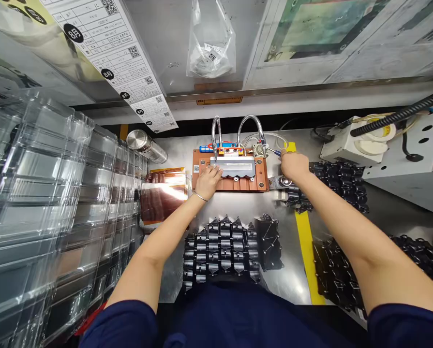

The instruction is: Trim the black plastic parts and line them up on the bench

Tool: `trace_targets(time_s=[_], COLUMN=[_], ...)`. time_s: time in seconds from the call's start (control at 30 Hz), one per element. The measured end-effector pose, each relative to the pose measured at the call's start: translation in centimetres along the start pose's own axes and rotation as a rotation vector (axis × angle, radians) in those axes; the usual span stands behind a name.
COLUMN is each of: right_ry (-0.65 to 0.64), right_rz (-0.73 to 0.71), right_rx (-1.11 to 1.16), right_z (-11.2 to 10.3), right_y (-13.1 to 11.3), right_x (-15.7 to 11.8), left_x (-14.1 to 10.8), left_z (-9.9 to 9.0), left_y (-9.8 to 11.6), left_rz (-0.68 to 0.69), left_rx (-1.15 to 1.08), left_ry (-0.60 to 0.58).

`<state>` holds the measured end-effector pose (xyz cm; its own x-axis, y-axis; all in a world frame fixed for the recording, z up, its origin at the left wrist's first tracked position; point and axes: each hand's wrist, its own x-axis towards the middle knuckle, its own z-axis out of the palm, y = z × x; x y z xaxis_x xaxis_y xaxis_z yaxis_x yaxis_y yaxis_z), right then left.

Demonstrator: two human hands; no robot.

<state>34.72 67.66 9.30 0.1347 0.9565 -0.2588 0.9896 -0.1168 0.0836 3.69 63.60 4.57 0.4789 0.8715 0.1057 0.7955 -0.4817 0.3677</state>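
A brown fixture (231,184) lies on the metal table, with a grey and white part (238,167) on it. My left hand (209,181) rests on the left end of that part, palm down, fingers spread. Two flexible metal hoses (253,119) arch over the fixture's back edge, near a blue cylinder (204,149). To the right of the fixture, my right hand (295,166) is closed round a blue-handled tool (275,152). The tool's thin shaft points left at a small metal fitting (260,149) at the fixture's back right corner.
Black parts (225,246) stand in rows in front of the fixture; more black parts (339,186) are at right. Clear plastic trays (56,193) are stacked at left, near a steel flask (147,146) and amber sheets (164,195). White equipment (357,147) stands at right.
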Motion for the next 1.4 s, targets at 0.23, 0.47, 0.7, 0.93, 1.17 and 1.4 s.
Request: trace_targets(time_s=[0.23, 0.47, 0.7, 0.93, 1.17, 1.4], right_ry=[0.044, 0.091, 0.159, 0.035, -0.473, -0.405], right_rz=[0.022, -0.003, -0.117, -0.188, -0.707, -0.365], right_rx=[0.034, 0.9, 1.09, 1.013, 1.265, 1.494], right_z=[-1.8, 3.5, 4.6, 1.6, -2.2, -3.1], right_y=[-0.2, -7.2, -7.2, -8.1, -14.9, -12.8], right_x=[0.9, -6.1, -15.8, -23.3, -32.1, -29.3], left_x=[0.3, 0.7, -8.6, -16.8, -20.8, -26.2], left_z=[-1.2, -1.6, -3.2, -7.4, -12.4, -29.4], left_y=[-0.6, 1.6, 6.8, 9.9, 10.9, 6.4], left_rz=[-0.113, -0.684, -0.54, -0.096, 0.062, -0.268], left_rx=[-0.065, -0.302, -0.414, -0.417, -0.37, -0.036], left_ry=[0.018, 0.009, 0.128, 0.283, 0.283, 0.64])
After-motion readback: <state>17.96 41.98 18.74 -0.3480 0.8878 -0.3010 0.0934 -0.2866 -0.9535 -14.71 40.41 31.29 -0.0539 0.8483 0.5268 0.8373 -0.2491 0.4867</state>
